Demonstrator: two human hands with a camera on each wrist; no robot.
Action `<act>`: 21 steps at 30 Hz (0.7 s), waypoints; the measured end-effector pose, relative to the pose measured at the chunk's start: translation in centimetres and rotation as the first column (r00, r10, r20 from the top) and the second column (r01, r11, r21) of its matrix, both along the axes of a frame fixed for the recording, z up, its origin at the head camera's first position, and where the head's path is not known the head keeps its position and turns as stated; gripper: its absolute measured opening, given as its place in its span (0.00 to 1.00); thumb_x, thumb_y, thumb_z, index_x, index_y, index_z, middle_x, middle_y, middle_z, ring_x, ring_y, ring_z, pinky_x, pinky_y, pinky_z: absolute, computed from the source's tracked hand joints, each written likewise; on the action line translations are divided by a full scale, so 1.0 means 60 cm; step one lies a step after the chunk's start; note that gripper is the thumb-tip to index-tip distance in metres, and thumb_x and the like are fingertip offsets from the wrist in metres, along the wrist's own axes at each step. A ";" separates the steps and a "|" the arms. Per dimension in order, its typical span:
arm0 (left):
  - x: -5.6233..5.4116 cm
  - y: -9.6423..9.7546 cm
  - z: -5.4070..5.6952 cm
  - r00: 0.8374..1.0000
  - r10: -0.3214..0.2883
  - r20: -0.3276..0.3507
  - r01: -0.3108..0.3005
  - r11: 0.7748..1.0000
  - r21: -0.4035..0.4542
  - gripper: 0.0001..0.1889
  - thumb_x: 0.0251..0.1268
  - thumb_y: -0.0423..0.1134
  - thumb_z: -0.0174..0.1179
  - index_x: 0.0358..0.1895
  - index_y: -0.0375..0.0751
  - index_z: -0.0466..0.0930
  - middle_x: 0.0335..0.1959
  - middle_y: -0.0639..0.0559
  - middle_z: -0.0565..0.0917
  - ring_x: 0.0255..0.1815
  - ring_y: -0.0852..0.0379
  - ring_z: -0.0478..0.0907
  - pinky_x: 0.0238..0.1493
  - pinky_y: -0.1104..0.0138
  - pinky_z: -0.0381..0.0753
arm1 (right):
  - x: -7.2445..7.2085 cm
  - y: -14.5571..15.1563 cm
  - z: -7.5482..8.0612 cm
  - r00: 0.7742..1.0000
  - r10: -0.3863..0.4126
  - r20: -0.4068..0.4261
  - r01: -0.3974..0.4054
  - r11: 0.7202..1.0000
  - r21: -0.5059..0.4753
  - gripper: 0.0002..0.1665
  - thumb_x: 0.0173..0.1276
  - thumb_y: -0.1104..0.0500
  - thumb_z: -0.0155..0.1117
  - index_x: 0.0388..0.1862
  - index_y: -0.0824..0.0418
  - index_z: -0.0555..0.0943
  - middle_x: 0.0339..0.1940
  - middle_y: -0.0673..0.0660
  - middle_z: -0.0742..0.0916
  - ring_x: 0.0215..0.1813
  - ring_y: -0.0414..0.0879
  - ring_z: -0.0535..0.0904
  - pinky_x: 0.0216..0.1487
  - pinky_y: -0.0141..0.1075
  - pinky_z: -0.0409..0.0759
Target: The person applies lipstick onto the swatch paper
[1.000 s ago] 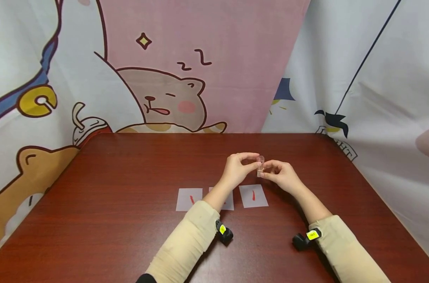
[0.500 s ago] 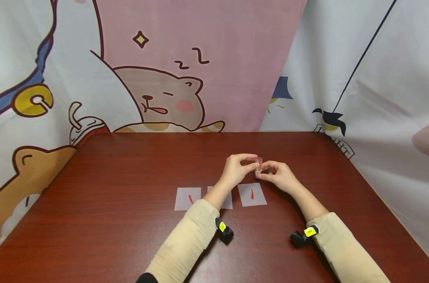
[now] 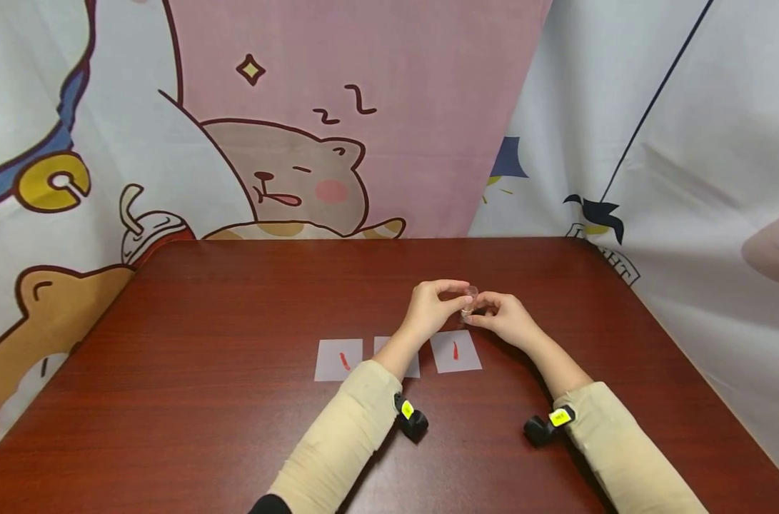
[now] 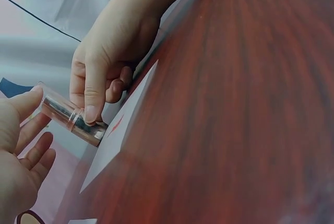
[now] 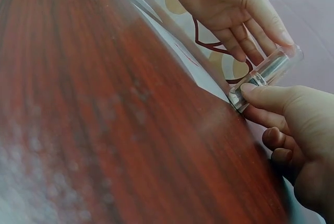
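Between both hands is a lipstick [image 3: 470, 303] with a clear cap and a shiny metallic base, held nearly upright above the table. My left hand [image 3: 428, 307] pinches the clear cap at the top between thumb and finger. Lower down, my right hand [image 3: 513, 319] pinches the base; its thumb lies on the metallic part in the right wrist view. The tube [image 4: 67, 113] appears slanted in the left wrist view, the cap still over it. Just in front of the hands lies a white paper square [image 3: 442, 352] with a red stroke.
Two more white squares lie to the left: one [image 3: 328, 363] with a red stroke, and a middle one [image 3: 414, 365] partly hidden by the left forearm. The brown wooden table [image 3: 203, 428] backs onto a printed cartoon curtain [image 3: 428, 107].
The head view has shifted slightly. Both hands keep their hold, and the lipstick leans a little more than a second ago, its base slightly leftward.
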State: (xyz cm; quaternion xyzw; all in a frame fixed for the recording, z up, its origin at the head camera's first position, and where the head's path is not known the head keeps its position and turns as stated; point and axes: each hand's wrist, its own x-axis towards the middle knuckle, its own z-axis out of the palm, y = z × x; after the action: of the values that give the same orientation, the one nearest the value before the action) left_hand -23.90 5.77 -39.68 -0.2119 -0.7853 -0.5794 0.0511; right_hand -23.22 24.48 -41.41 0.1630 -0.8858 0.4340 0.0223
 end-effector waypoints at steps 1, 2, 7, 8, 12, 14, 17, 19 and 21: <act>0.000 0.000 -0.001 1.000 0.001 -0.001 -0.001 1.000 0.002 0.13 0.58 0.38 0.68 0.47 0.42 0.86 0.42 0.57 0.86 0.47 0.67 0.78 0.49 0.66 0.77 | -0.005 0.003 -0.007 1.000 -0.005 0.006 0.005 1.000 0.001 0.12 0.58 0.62 0.73 0.39 0.66 0.83 0.38 0.60 0.86 0.26 0.44 0.70 0.27 0.31 0.68; 0.000 0.000 -0.001 1.000 0.001 -0.002 -0.001 1.000 0.002 0.13 0.58 0.37 0.68 0.47 0.42 0.86 0.42 0.57 0.86 0.47 0.67 0.78 0.50 0.65 0.77 | -0.007 0.005 -0.010 1.000 -0.006 0.008 0.006 1.000 0.003 0.12 0.58 0.61 0.73 0.39 0.65 0.83 0.38 0.59 0.86 0.25 0.43 0.70 0.26 0.31 0.68; 0.000 -0.002 -0.005 1.000 -0.008 0.000 0.008 1.000 0.023 0.14 0.58 0.37 0.69 0.48 0.39 0.85 0.42 0.56 0.86 0.46 0.67 0.79 0.49 0.62 0.78 | -0.009 0.008 -0.014 1.000 -0.004 0.008 0.004 1.000 0.013 0.13 0.58 0.58 0.74 0.39 0.63 0.83 0.37 0.57 0.86 0.23 0.43 0.70 0.25 0.32 0.68; 0.000 -0.002 -0.005 1.000 -0.010 -0.002 0.010 1.000 0.026 0.15 0.58 0.36 0.69 0.49 0.39 0.85 0.42 0.55 0.86 0.45 0.67 0.79 0.48 0.62 0.79 | -0.009 0.008 -0.014 1.000 0.000 0.005 0.000 1.000 0.014 0.14 0.57 0.59 0.74 0.39 0.63 0.83 0.36 0.57 0.86 0.23 0.43 0.70 0.25 0.32 0.69; 0.000 -0.002 -0.006 1.000 -0.007 -0.004 0.007 0.999 0.033 0.16 0.58 0.37 0.69 0.50 0.39 0.84 0.41 0.56 0.86 0.45 0.65 0.80 0.45 0.69 0.79 | -0.007 0.011 -0.012 1.000 0.019 -0.006 -0.019 0.999 0.031 0.15 0.57 0.60 0.74 0.41 0.64 0.82 0.35 0.56 0.86 0.25 0.45 0.71 0.25 0.33 0.70; 0.002 -0.003 -0.005 1.000 -0.006 0.000 0.006 0.999 0.036 0.16 0.58 0.37 0.69 0.50 0.41 0.84 0.41 0.56 0.86 0.46 0.61 0.80 0.43 0.72 0.78 | -0.004 0.014 -0.011 1.000 0.028 -0.007 -0.027 0.999 0.039 0.15 0.57 0.62 0.74 0.41 0.65 0.82 0.36 0.57 0.86 0.26 0.46 0.72 0.26 0.33 0.70; 0.006 -0.004 -0.002 1.000 -0.011 0.001 0.011 0.999 0.049 0.16 0.58 0.37 0.69 0.50 0.41 0.84 0.41 0.56 0.86 0.46 0.56 0.82 0.43 0.73 0.78 | 0.002 0.020 -0.010 0.999 0.032 -0.007 -0.031 0.998 0.053 0.14 0.57 0.62 0.73 0.42 0.65 0.82 0.36 0.57 0.86 0.27 0.46 0.73 0.27 0.33 0.71; 0.010 -0.007 0.002 1.000 -0.012 0.000 0.012 0.998 0.057 0.16 0.57 0.37 0.69 0.49 0.41 0.84 0.41 0.55 0.87 0.46 0.55 0.82 0.44 0.70 0.78 | 0.007 0.026 -0.007 0.999 0.031 -0.007 -0.031 0.998 0.058 0.14 0.58 0.63 0.72 0.42 0.66 0.82 0.36 0.57 0.86 0.28 0.46 0.74 0.28 0.34 0.72; 0.014 -0.012 0.007 1.000 -0.012 -0.005 0.012 0.998 0.054 0.16 0.57 0.37 0.69 0.49 0.41 0.84 0.40 0.55 0.87 0.46 0.57 0.82 0.45 0.68 0.79 | 0.011 0.032 -0.002 1.000 0.018 -0.004 -0.018 0.997 0.070 0.14 0.59 0.62 0.72 0.43 0.66 0.82 0.36 0.57 0.86 0.28 0.46 0.75 0.28 0.34 0.73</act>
State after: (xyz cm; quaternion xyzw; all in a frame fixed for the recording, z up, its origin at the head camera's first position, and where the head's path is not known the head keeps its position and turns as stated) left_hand -23.05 5.04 -39.23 -0.2165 -0.7680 -0.6002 0.0552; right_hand -22.54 26.39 -41.56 0.1726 -0.8989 0.4025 0.0145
